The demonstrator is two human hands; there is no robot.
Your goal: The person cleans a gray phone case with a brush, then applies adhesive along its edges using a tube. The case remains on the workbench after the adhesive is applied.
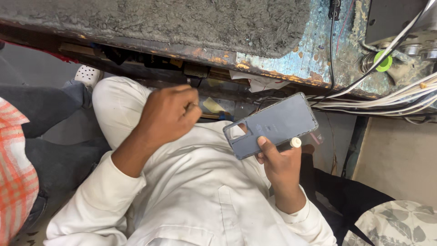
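Phone case: a dark grey-blue phone case [273,124] with a camera cut-out at its left end is held flat side up, tilted so its right end sits higher, above the person's lap and just below the table edge.
Right hand: the right hand [281,165] grips the phone case from underneath along its lower edge; the thumb [266,146] presses on the face of the case, and fingers show through the cut-out. It is clamped on the case.
White cap: a small round white cap or knob [296,142] sits at the lower edge of the case, against the right hand's fingers; whether it is pinched or only resting there cannot be told.
Left hand: the left hand [167,114] hovers to the left of the case, near but not touching it, fingers curled into a loose fist. Whether it holds anything small inside cannot be told.
Hands relative to each other: apart, with the case's left end between them.
Clothing: white sleeves and a white shirt [195,191] lie below both hands.
Table: a worn table [291,64] with peeling blue paint and rust runs across the top, its surface covered by a grey fuzzy mat [182,23].
Cables: a bundle of white cables [391,98] runs off to the right, just beyond the case's upper right corner.
Green ring: a bright green ring [383,61] lies on the table at upper right.
Neighbour: a person in dark trousers and a red checked cloth [16,168] sits at the left edge.
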